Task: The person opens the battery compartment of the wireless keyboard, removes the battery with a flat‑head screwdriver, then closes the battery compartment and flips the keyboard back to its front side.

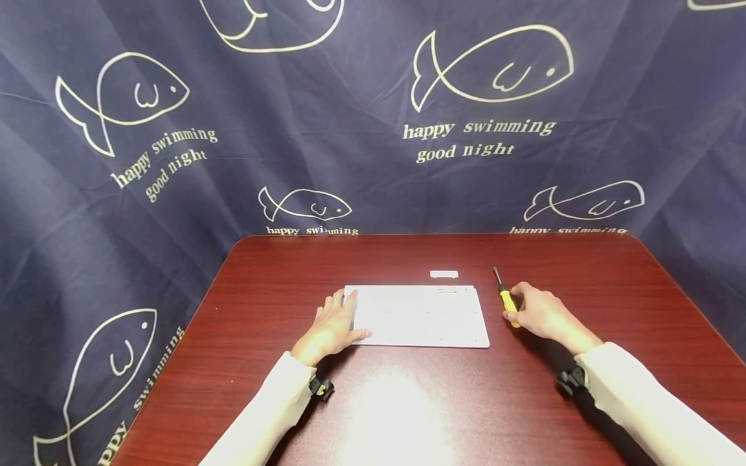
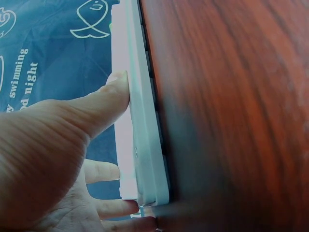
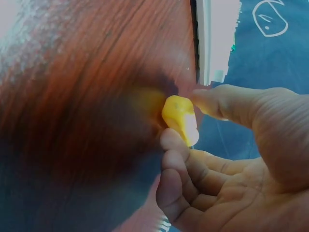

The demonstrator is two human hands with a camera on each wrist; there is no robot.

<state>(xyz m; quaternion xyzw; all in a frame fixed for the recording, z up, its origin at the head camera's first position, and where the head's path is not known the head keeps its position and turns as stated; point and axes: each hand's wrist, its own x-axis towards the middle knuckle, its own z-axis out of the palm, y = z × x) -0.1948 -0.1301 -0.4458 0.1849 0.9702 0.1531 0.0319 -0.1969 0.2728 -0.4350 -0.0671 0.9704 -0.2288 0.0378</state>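
A white keyboard [image 1: 414, 317] lies face down on the table, its back up, dark keys showing beneath its edge in the left wrist view. A small opening [image 1: 448, 290] with metal contacts is near its far right corner. My left hand [image 1: 333, 325] rests on its left end, thumb over the near edge, fingers fairly straight along the side. My right hand [image 1: 539, 312] pinches the yellow handle of a screwdriver [image 1: 509, 305] between thumb and fingers, right of the keyboard. The dark shaft points away from me. In the right wrist view the handle end faces the camera.
A small white cover piece [image 1: 444, 274] lies just beyond the keyboard. The reddish-brown wooden table [image 1: 280, 272] has a bright glare patch near its front. A dark blue curtain [image 1: 373, 155] with fish drawings hangs along the table's far edge.
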